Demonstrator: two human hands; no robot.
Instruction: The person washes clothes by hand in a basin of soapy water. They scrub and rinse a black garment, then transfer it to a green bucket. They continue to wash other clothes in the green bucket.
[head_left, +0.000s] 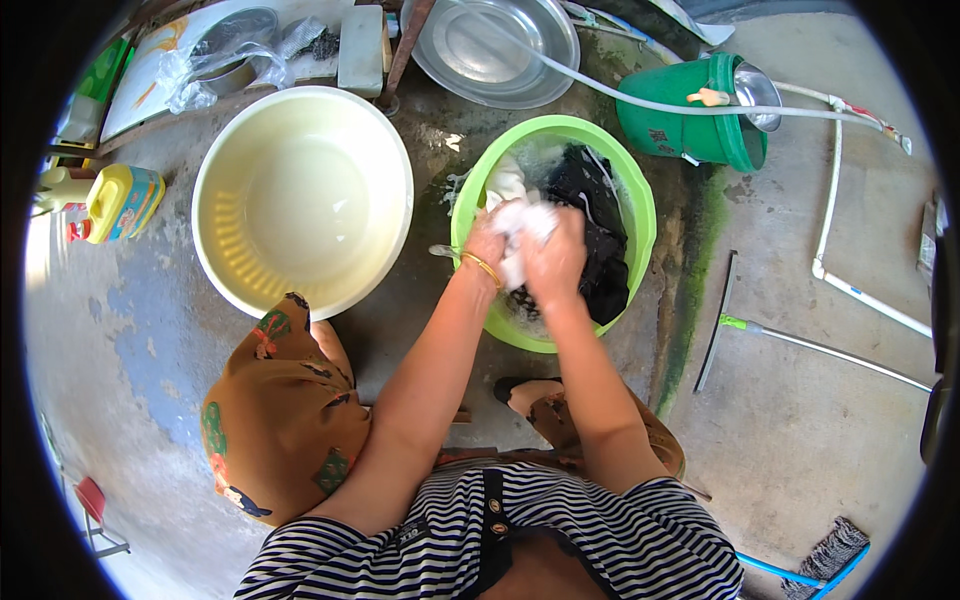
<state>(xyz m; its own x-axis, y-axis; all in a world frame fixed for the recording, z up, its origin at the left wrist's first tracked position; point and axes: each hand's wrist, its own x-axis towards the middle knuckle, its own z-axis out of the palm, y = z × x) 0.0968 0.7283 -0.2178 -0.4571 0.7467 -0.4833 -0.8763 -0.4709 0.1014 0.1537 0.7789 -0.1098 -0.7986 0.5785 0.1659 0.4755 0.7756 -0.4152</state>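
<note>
Over a light green plastic basin (643, 225), my left hand (487, 238) and my right hand (555, 255) are both closed on a wet white cloth (512, 266). The cloth is bunched between them and partly blurred. Part of the white fabric hangs down into the basin, on its left side. Soapy water with foam (536, 156) surrounds it. Black clothing (600, 255) with a white cord or trim lies along the basin's right side. Below my hands a dark patterned fabric shows in part. A yellow bangle circles my left wrist.
A cream plastic tub (307, 195) stands left of the basin. Behind are a metal basin (491, 45) and a tilted green bucket (667, 112), with a hose (585, 81) crossing above them. A yellow detergent jug (124, 202) stands far left. A floor squeegee (810, 345) lies right.
</note>
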